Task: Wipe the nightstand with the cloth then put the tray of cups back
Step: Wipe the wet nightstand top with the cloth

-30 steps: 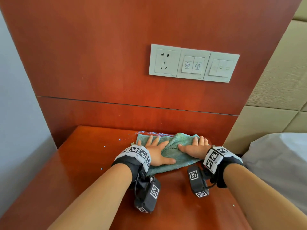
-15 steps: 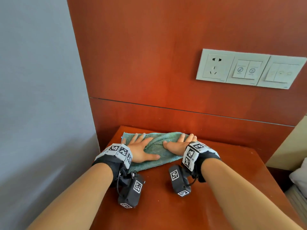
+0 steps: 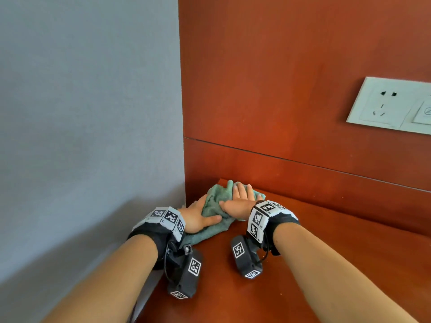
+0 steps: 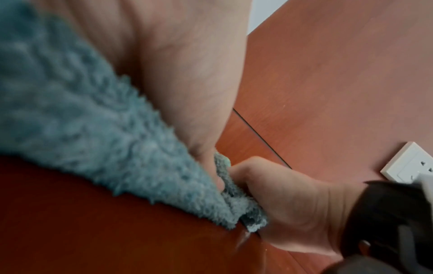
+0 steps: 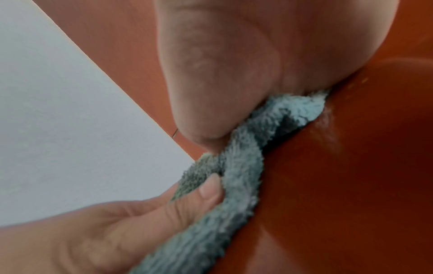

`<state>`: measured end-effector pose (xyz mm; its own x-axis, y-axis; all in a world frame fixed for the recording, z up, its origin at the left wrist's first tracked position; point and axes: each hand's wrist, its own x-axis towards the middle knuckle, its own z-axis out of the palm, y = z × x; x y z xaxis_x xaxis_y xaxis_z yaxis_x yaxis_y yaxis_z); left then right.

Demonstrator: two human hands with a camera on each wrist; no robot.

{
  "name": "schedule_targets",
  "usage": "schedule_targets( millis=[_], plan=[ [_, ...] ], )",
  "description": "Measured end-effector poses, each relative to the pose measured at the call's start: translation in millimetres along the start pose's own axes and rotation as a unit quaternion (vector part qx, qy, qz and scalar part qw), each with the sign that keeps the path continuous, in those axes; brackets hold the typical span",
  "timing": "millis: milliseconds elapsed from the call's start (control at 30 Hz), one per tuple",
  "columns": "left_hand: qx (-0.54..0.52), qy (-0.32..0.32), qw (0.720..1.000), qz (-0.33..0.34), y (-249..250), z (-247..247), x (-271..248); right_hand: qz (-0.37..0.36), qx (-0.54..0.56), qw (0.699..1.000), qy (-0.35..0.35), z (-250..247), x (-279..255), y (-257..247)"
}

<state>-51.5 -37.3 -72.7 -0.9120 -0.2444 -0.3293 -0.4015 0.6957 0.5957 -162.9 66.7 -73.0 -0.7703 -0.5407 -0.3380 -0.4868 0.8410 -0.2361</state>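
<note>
Both hands are lying on the green cloth (image 3: 215, 206) at the far left corner of the table (image 3: 326, 264). At the near side, the left hand (image 3: 198, 217) is resting on the left part of the cloth, palm down, with its thumb stretched to the right along the fabric. In the left wrist view the heel of this hand is pressing on the cloth edge, and the fingers are hidden there. Just beside it, the right hand (image 3: 240, 201) is lying flat on the right part, its fingers (image 3: 242, 191) straight and pointing to the far side. Neither hand is curling around the cloth; both are spread and pressing it down.

Between the two hands the cloth is gathered into a bunch, and a flatter part of it is reaching toward the near side under the left wrist. In the right wrist view the fabric is folded into a thick roll on the shiny brown surface.

Farther away, the red-brown wooden wall panel (image 3: 291, 89) is standing behind the table. A grey wall (image 3: 88, 113) is meeting it on the left, and a white socket plate (image 3: 387, 103) is sitting on the panel at the right.
</note>
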Motion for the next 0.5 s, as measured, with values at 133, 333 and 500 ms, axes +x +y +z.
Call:
schedule_targets(
  millis=[133,333,500],
  plan=[
    [-0.013,-0.046,0.998,-0.043,-7.4,-2.7,8.2,-0.080,-0.019,0.996,-0.027,-4.1,10.1,-9.8],
    [0.055,-0.059,0.993,-0.089,-6.8,-8.0,12.5,-0.120,-0.020,0.991,-0.060,-14.0,18.4,-5.8],
    [0.123,-0.039,0.984,-0.126,-4.2,-11.9,14.8,-0.089,-0.014,0.993,-0.079,-19.2,18.7,-2.4]
  ],
)
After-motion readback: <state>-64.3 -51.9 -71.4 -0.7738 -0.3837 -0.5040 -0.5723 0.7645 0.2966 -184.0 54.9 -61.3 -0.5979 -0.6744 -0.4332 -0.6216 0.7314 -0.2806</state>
